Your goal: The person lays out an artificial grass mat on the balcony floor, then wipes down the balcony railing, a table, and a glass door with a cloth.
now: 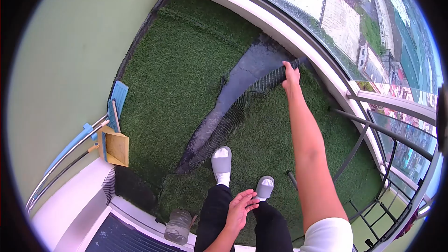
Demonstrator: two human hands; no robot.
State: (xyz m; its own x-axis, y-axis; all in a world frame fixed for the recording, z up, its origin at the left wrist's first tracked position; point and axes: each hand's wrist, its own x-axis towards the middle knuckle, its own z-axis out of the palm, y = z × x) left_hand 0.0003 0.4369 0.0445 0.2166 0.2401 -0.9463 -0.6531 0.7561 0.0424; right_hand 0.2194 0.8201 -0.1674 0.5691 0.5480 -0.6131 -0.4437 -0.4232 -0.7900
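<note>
My right hand (291, 75) is closed on the raised edge of an artificial grass mat (268, 81), near the balcony wall. That edge is folded back, so its dark, ribbed underside shows. Beside it a strip of wet-looking grey floor (235, 78) lies bare, widest at the far end and narrowing towards my feet. Another stretch of artificial grass (172, 70) lies flat on the left of the strip. My left hand (239, 211) hangs in front of my legs, its fingers loosely bent and apart, holding nothing visible.
A blue broom or dustpan head (119, 100) and a yellow dustpan (115, 148) lean on the left wall. A dark metal frame (364, 123) stands at right by the glass railing. A clouded plastic container (178, 226) is near the doorway. My slippers (221, 161) rest on the grass.
</note>
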